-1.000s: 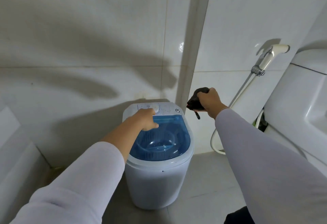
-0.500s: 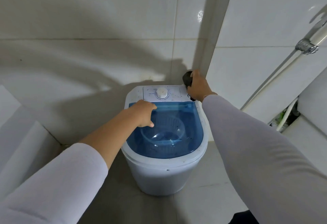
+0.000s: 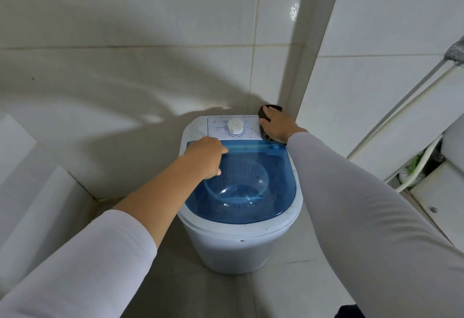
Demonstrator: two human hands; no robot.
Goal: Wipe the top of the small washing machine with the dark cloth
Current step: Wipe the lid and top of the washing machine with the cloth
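A small white washing machine [image 3: 236, 245] stands on the floor in a tiled corner. It has a clear blue lid [image 3: 273, 192] and a white control panel with a round dial [image 3: 235, 126]. Dark specks dot the panel and lid. My right hand [image 3: 277, 127] presses a dark cloth [image 3: 263, 113] onto the panel's back right corner; most of the cloth is hidden under the hand. My left hand [image 3: 206, 156] rests on the lid's back left edge, fingers curled, holding nothing.
White tiled walls [image 3: 150, 41] close in behind and to the right. A spray hose [image 3: 414, 97] runs down the right wall. White toilet parts [image 3: 442, 192] stand at the right edge. A white ledge [image 3: 22, 167] sits at the left. Grey floor tiles [image 3: 283, 290] surround the machine.
My right hand came down from the air with the cloth and now presses it on the panel's back right corner. The view has moved closer to the machine. My left hand stays on the lid.
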